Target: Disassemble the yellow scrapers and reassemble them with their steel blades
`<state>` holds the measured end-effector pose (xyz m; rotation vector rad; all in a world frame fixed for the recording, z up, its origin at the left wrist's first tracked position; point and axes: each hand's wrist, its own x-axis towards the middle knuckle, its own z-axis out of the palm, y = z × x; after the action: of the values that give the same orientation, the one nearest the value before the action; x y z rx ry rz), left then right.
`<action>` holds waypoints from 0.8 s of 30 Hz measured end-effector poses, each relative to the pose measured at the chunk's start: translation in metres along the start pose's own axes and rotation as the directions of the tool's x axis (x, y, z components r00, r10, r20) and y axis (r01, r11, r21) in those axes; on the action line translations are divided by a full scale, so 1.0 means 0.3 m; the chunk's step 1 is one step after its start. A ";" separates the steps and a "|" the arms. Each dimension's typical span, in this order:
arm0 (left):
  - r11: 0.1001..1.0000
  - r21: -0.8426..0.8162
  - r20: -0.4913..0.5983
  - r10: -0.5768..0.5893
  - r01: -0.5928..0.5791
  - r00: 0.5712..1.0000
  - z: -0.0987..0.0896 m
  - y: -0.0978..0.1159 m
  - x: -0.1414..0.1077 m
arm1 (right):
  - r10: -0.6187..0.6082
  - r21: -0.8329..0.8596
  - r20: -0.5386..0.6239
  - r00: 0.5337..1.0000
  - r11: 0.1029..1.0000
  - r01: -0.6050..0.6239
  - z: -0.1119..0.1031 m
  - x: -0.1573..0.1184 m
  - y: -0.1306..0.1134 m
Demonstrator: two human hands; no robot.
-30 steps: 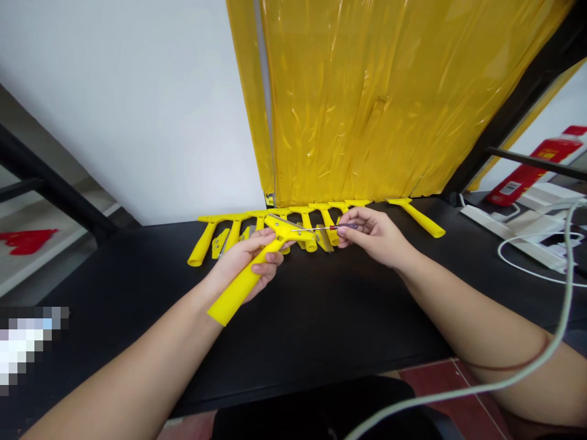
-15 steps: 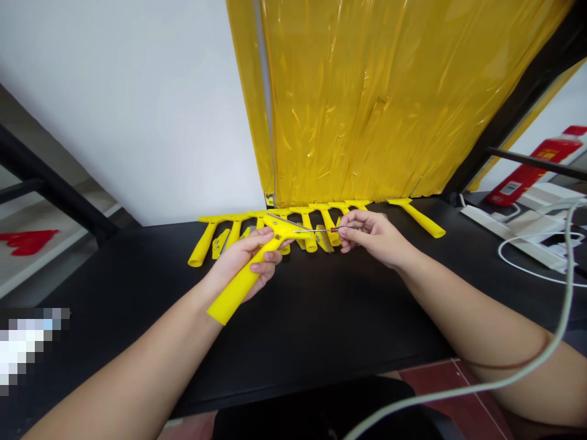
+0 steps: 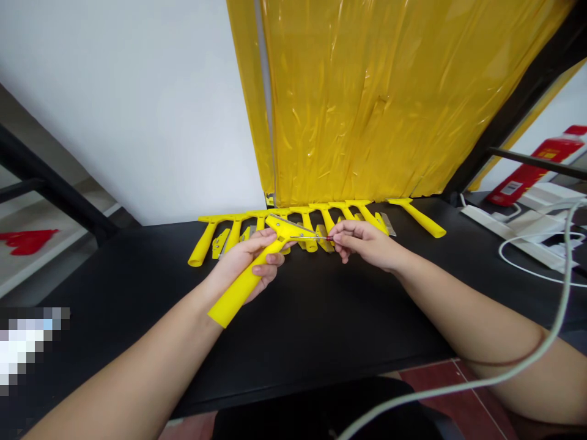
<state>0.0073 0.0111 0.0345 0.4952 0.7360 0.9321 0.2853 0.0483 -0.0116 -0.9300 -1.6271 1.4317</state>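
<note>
My left hand (image 3: 250, 263) is closed around the handle of a yellow scraper (image 3: 238, 287), whose wide triangular head with a metal strip points up and right. My right hand (image 3: 362, 244) pinches a thin screwdriver (image 3: 323, 238) with a red collar; most of its handle is hidden in the fingers. The screwdriver's shaft lies across the scraper head, and its tip is close to the lower part of the head near the neck. Whether the tip sits in a screw is too small to tell. Behind both hands, several similar yellow scrapers (image 3: 202, 245) lie in a row.
The scrapers lie on a black table (image 3: 321, 330) against a white panel (image 3: 151, 110) and a yellow plastic sheet (image 3: 376, 104). On the right are a red bottle (image 3: 534, 165), white power strips (image 3: 509, 235) and a pale cable (image 3: 566, 287) looping across the right forearm.
My right hand has shifted slightly left and down with the screwdriver, uncovering a scraper and a blade piece behind it. My left hand and the scraper have barely moved.
</note>
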 end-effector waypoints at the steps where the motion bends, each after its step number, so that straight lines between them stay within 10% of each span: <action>1: 1.000 0.000 0.002 -0.004 0.004 1.000 0.001 -0.001 0.000 | -0.007 -0.019 0.023 1.000 1.000 0.007 0.001 -0.001 0.003; 11: 1.000 0.013 -0.002 0.010 -0.010 1.000 -0.001 -0.004 0.004 | -0.068 -0.117 0.195 0.979 0.989 0.091 0.014 -0.025 -0.012; 24: 0.999 0.017 -0.019 0.036 -0.036 0.999 0.005 0.002 0.007 | -0.490 -0.494 -0.165 0.856 0.792 0.358 -0.025 -0.055 -0.066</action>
<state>0.0088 0.0130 0.0351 0.5159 0.7551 0.9662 0.2986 0.0349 0.0073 -0.8851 -1.8273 0.5828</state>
